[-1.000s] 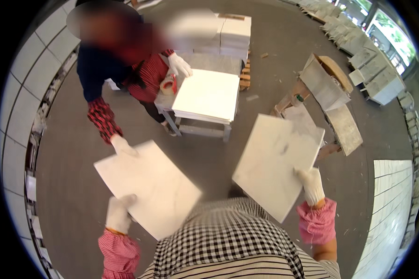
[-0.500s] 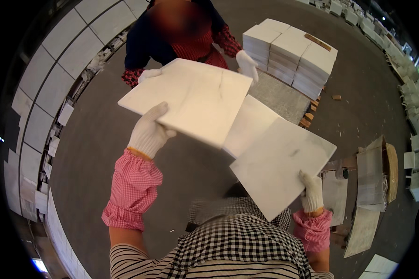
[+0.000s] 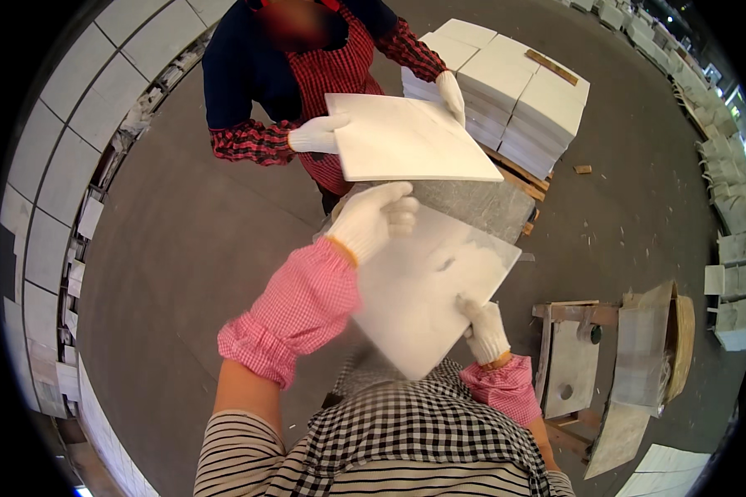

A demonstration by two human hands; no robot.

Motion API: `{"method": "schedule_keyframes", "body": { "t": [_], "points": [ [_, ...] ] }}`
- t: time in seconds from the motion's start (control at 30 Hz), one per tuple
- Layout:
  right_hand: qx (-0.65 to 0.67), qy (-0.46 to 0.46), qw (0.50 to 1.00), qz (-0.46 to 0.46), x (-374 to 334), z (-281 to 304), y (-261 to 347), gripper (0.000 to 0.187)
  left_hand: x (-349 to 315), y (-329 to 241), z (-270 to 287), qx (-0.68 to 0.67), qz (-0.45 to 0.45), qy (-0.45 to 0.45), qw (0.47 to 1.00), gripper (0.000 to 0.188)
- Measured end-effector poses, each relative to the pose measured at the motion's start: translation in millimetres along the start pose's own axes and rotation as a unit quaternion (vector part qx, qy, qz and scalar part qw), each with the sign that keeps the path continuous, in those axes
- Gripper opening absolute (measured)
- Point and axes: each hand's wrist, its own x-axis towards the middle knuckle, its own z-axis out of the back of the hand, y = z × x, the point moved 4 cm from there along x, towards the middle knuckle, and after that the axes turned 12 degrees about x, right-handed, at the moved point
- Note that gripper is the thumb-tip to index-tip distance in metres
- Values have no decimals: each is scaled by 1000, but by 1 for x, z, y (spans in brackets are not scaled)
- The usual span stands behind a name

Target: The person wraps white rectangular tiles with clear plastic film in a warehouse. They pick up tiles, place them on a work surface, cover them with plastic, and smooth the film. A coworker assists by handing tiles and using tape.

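My right hand (image 3: 483,329), in a white glove, grips the lower right edge of a square white marble-look tile (image 3: 423,286) held tilted in front of my chest. My left hand (image 3: 375,217), also gloved, hovers above that tile's upper left part with fingers loosely curled, holding nothing; touching or not is unclear. A second white tile (image 3: 406,139) is held flat by a facing person, whose gloved hands (image 3: 317,132) grip its left and far edges.
Stacks of white tiles (image 3: 514,91) sit on a wooden pallet behind the person. A low wooden stand with leaning tiles (image 3: 588,364) is at the right. White tiles line the left wall (image 3: 50,207). More tile pieces lie along the far right.
The upper tile left my left hand and now rests in the facing person's two hands, farther from me. My left hand drew back over the tile in my right hand.
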Motion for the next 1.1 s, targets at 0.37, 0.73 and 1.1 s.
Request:
{"method": "schedule_keyframes", "body": {
  "t": [0.37, 0.73, 1.1],
  "points": [
    [-72, 50, 996, 23, 77, 29, -35, 31, -49, 190, 168, 327, -40, -391, 859, 37],
    [-203, -62, 971, -107, 99, 101, -73, 38, -52, 287, 148, 360, 203, -430, 803, 67],
    [-678, 20, 735, 15, 58, 60, -8, 48, -55, 276, 127, 291, 232, -379, 847, 64]
  ]
}}
